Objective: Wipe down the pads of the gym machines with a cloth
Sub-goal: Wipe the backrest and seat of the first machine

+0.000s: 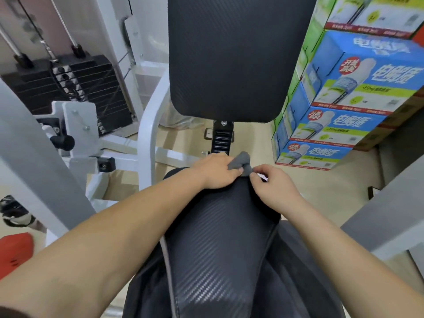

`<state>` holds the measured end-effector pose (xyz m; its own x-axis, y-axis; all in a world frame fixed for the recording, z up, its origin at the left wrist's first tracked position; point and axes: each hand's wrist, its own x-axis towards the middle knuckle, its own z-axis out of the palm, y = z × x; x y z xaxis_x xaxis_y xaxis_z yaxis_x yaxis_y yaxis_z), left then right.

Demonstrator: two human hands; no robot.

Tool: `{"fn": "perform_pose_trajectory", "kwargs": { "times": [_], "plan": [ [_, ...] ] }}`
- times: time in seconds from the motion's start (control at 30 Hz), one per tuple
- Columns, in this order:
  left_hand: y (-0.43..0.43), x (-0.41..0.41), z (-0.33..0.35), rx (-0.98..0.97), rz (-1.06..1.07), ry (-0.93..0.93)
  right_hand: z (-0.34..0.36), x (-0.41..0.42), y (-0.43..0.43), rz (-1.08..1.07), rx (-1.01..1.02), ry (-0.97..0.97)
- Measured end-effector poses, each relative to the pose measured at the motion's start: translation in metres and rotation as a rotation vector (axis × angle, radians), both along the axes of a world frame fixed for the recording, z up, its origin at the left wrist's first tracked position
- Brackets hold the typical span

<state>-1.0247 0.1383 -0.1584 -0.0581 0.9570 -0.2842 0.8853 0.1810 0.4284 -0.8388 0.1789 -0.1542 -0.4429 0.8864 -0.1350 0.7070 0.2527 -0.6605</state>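
Note:
A small grey cloth (241,162) is bunched at the far end of the black textured seat pad (220,237). My left hand (215,172) grips the cloth from the left, fingers curled round it. From the right, my right hand (273,185) pinches the cloth's near corner between thumb and fingertips. Both hands rest at the seat pad's far edge. Beyond them stands the black back pad (229,58), upright and facing me.
A black weight stack (75,86) in a white frame (146,131) stands at the left. Stacked blue and green cartons (339,106) fill the right. A grey machine arm (34,161) crosses the lower left, with a red object (13,253) on the floor.

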Motion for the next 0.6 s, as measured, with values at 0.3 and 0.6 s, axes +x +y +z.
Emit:
{"fn": "perform_pose_trajectory", "kwargs": {
  "times": [0.3, 0.6],
  "plan": [
    [-0.065, -0.038, -0.001, 0.119, 0.312, 0.015, 0.016, -0.039, -0.011, 0.251, 0.099, -0.178],
    [-0.046, -0.066, -0.003, -0.129, 0.345, -0.092, 0.012, -0.044, 0.000, 0.306, 0.160, -0.411]
  ]
}}
